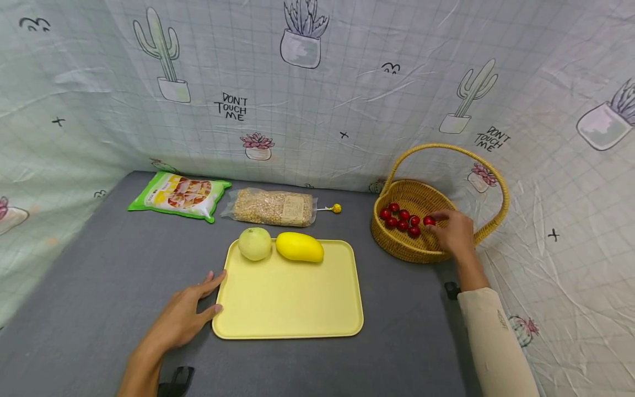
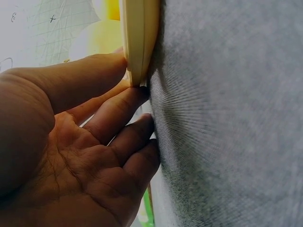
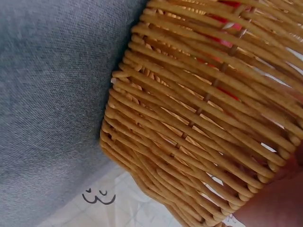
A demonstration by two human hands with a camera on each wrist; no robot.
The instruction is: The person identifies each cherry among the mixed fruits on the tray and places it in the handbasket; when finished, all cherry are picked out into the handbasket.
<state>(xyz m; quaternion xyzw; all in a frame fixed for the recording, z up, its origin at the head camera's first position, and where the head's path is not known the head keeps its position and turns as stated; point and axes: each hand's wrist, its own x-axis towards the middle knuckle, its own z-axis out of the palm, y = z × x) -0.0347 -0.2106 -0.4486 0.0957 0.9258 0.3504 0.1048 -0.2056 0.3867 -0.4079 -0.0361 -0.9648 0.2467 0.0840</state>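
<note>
In the head view, my right hand [image 1: 455,234] reaches over the near right rim of a wicker basket [image 1: 397,245] with a tall arched handle. Thumb and fingertips pinch a shiny red cherry [image 1: 429,220] inside it. Several more red cherries [image 1: 391,223] lie on the basket's left side. The right wrist view shows mainly the woven wall [image 3: 189,113], which hides the fingertips. My left hand [image 1: 182,314] touches the left edge of a yellow tray [image 1: 292,303], thumb and extended index finger apart along the rim. A pale green round fruit [image 1: 255,244] and a yellow mango [image 1: 300,247] rest at the tray's back edge.
Behind the tray lie a green and white food bag [image 1: 183,196], a clear pack of pale grains [image 1: 273,207] and a yellow lollipop [image 1: 336,208]. Printed cloth [image 1: 317,127] hangs behind and beside the grey tabletop [image 1: 402,331].
</note>
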